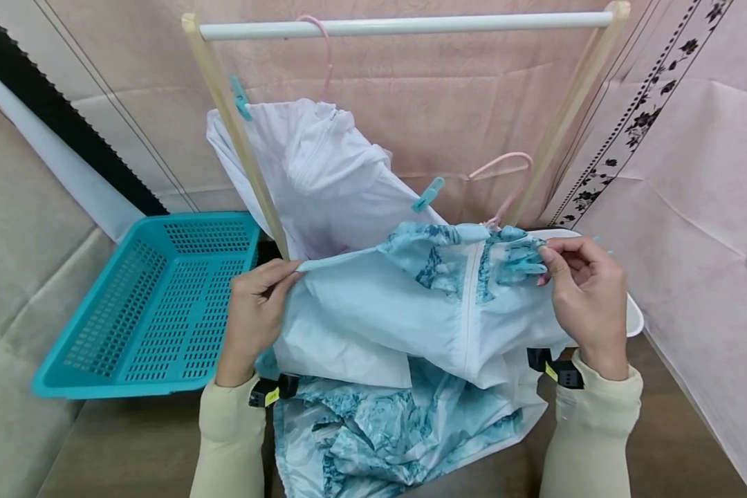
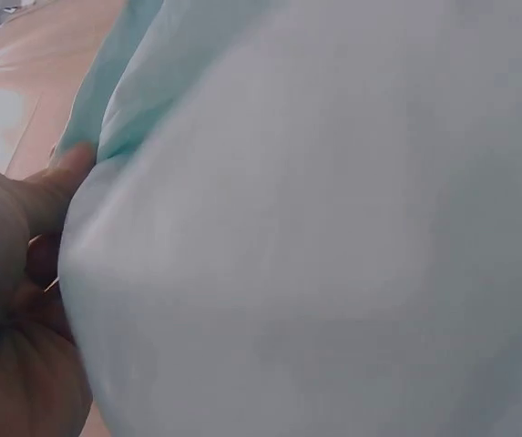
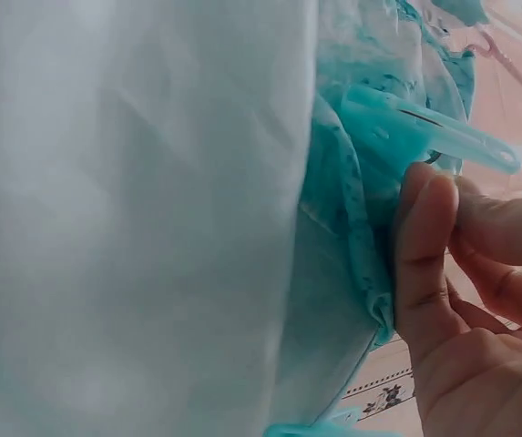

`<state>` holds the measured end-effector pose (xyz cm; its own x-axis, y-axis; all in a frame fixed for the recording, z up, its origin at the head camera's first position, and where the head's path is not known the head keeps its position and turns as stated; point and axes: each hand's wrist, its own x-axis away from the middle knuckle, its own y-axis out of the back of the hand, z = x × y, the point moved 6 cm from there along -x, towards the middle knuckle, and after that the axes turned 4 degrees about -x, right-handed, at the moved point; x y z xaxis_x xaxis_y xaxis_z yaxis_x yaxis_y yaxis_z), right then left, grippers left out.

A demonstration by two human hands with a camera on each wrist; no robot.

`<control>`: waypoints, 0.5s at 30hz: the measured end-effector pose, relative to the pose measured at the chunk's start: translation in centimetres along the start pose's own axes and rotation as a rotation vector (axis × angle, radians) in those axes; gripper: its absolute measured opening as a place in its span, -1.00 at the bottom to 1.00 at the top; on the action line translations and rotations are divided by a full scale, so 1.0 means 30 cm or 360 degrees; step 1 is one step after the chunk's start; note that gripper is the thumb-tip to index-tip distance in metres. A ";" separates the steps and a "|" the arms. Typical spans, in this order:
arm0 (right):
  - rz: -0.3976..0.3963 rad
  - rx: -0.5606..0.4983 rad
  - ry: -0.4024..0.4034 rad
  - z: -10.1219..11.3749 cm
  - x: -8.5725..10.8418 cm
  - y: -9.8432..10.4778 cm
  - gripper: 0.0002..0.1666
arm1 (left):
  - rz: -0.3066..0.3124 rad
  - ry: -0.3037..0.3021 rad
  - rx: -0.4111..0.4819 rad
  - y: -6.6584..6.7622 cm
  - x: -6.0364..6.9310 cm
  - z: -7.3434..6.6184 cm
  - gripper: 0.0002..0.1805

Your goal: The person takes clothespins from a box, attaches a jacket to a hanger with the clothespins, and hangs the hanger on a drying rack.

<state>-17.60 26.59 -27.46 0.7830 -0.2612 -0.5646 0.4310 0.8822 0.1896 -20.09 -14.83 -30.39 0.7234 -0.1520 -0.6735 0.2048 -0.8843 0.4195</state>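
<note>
A light blue garment (image 1: 373, 311), with a white zip and blue-patterned trim, hangs bunched in front of me over a pink hanger (image 1: 504, 166). My left hand (image 1: 258, 311) pinches its upper left edge. Pale fabric (image 2: 288, 228) fills most of the left wrist view. At the garment's right end a teal clothespin (image 3: 424, 127) grips the gathered patterned cloth. My right hand (image 1: 588, 297) pinches at that clothespin with thumb and finger; in the right wrist view, the fingertips (image 3: 435, 196) lie against its lower side and one handle sticks out free. Their exact grip is partly hidden.
A rail (image 1: 404, 28) on wooden posts stands behind. A white garment (image 1: 336, 173) hangs there with teal clothespins (image 1: 428, 194) on it. The teal basket (image 1: 56, 380) is at left, a white tray (image 1: 635, 318) behind my right hand. Another clothespin (image 3: 333, 430) shows low in the right wrist view.
</note>
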 end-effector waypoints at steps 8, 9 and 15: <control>-0.0075 0.0022 -0.0041 -0.039 -0.015 0.016 -0.85 | 0.0068 0.0116 0.0191 -0.024 0.003 -0.009 -0.75; -0.0088 0.0013 -0.0045 -0.043 -0.016 0.018 -0.86 | 0.0076 0.0137 0.0198 -0.025 0.004 -0.010 -0.76; -0.0168 -0.0163 0.0012 -0.038 -0.015 0.025 -0.83 | 0.0011 0.0317 0.0221 -0.033 0.009 -0.003 -0.81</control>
<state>-18.15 27.81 -27.97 0.7322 -0.3520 -0.5830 0.4624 0.8855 0.0461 -20.05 -13.96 -30.95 0.8431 -0.0804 -0.5318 0.1167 -0.9378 0.3268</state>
